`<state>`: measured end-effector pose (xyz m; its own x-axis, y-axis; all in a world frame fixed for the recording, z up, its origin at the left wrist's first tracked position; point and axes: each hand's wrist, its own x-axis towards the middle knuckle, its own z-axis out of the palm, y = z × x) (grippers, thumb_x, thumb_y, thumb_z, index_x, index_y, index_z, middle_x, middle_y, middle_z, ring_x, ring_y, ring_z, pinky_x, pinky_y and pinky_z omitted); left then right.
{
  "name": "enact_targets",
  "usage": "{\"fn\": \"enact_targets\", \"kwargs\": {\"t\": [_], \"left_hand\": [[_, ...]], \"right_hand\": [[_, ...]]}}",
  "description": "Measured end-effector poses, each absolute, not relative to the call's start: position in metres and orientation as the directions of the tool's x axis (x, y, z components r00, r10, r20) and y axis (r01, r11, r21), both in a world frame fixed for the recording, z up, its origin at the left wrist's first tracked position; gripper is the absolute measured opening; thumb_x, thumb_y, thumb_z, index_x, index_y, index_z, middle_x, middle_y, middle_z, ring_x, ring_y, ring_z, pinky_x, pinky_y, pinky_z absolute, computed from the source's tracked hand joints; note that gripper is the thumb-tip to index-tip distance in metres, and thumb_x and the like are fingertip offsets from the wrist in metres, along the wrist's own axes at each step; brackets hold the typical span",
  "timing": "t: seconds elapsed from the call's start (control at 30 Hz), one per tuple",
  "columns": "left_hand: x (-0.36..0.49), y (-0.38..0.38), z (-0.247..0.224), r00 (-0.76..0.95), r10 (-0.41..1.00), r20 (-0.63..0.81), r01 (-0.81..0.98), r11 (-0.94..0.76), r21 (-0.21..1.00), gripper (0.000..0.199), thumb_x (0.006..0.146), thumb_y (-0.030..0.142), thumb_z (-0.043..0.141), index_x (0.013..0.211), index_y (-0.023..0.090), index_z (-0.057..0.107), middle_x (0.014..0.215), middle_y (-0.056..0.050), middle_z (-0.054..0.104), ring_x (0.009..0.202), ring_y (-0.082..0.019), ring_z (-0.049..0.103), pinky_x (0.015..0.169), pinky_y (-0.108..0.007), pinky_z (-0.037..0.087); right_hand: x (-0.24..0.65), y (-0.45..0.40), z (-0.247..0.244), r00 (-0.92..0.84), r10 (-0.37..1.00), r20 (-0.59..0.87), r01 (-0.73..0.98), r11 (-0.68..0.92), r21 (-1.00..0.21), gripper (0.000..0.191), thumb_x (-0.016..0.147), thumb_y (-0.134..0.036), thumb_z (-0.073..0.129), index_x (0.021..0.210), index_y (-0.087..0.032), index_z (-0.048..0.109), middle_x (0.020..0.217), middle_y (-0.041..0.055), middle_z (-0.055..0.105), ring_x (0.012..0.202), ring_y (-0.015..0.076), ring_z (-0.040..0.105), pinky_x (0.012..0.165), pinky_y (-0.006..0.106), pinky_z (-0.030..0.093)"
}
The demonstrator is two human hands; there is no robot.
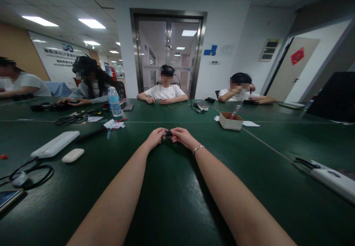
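Note:
Both of my arms reach forward over the dark green table, with the hands close together near its middle. A small dark object, black with a lighter bit at its left end, sits between my fingertips; its kind is too small to make out. My left hand pinches the left end with thumb and fingers. On the other side, my right hand grips the black part, partly covering it. A silver bracelet circles my right wrist.
To the left lie a white power bank, a white rounded case, cables and a water bottle. An open cardboard box stands right of my hands; a white power strip lies far right. Several people sit across the table.

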<state>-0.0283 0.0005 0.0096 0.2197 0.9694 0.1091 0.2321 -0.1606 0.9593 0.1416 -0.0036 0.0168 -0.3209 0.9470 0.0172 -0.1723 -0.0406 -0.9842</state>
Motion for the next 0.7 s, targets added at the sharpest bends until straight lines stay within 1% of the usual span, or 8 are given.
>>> {"fn": "enact_targets", "kwargs": {"t": [0.07,0.2,0.3,0.47,0.57,0.7], "left_hand": [[-0.0280,0.0002,0.0100,0.198,0.975,0.098,0.235,-0.144,0.961,0.027,0.079,0.025,0.045,0.099,0.014,0.058,0.062,0.001,0.050,0.045,-0.006,0.040,0.040,-0.016,0.032],[-0.0285,0.0006,0.0096,0.234,0.966,0.112,0.218,-0.164,0.962,0.029,0.081,0.030,0.041,0.099,0.014,0.057,0.060,0.001,0.049,0.045,-0.006,0.040,0.040,-0.016,0.032],[-0.0290,0.0004,0.0093,0.206,0.974,0.098,0.238,-0.147,0.960,0.027,0.078,0.026,0.046,0.100,0.016,0.057,0.064,0.000,0.051,0.048,-0.007,0.042,0.042,-0.016,0.033],[-0.0288,-0.0011,0.0098,0.232,0.967,0.109,0.202,-0.158,0.966,0.031,0.083,0.032,0.037,0.101,0.013,0.056,0.058,0.001,0.049,0.042,-0.006,0.037,0.039,-0.016,0.030],[-0.0282,-0.0013,0.0100,0.198,0.976,0.091,0.201,-0.131,0.971,0.027,0.080,0.027,0.043,0.100,0.014,0.056,0.062,0.000,0.050,0.044,-0.006,0.040,0.040,-0.015,0.031],[-0.0281,-0.0004,0.0097,0.216,0.971,0.105,0.197,-0.148,0.969,0.030,0.082,0.030,0.039,0.101,0.013,0.056,0.060,0.001,0.049,0.043,-0.006,0.038,0.039,-0.015,0.031]], "right_hand": [[0.1418,-0.0029,0.0163,-0.323,0.946,0.018,-0.178,-0.042,-0.983,0.004,0.086,-0.011,0.055,0.083,-0.009,0.057,0.058,0.0045,0.060,0.046,0.0093,0.058,0.047,0.017,0.052],[0.1418,-0.0021,0.0158,-0.329,0.944,0.015,-0.179,-0.047,-0.983,0.004,0.084,-0.013,0.058,0.083,-0.009,0.057,0.058,0.0043,0.060,0.046,0.0093,0.058,0.047,0.017,0.052],[0.1416,-0.0018,0.0155,-0.320,0.947,0.016,-0.177,-0.044,-0.983,0.004,0.085,-0.012,0.057,0.083,-0.009,0.057,0.058,0.0043,0.060,0.046,0.0093,0.058,0.047,0.017,0.052],[0.1414,-0.0010,0.0141,-0.330,0.944,0.027,-0.189,-0.038,-0.981,0.004,0.085,-0.012,0.056,0.083,-0.009,0.057,0.059,0.0047,0.061,0.046,0.0091,0.058,0.047,0.017,0.052],[0.1415,-0.0006,0.0134,-0.323,0.946,0.030,-0.197,-0.036,-0.980,0.005,0.083,-0.013,0.060,0.082,-0.009,0.057,0.058,0.0039,0.060,0.046,0.0092,0.058,0.046,0.017,0.052],[0.1421,-0.0006,0.0136,-0.329,0.944,0.029,-0.191,-0.036,-0.981,0.006,0.083,-0.014,0.060,0.082,-0.009,0.058,0.059,0.0039,0.060,0.047,0.0094,0.058,0.047,0.018,0.052]]}}
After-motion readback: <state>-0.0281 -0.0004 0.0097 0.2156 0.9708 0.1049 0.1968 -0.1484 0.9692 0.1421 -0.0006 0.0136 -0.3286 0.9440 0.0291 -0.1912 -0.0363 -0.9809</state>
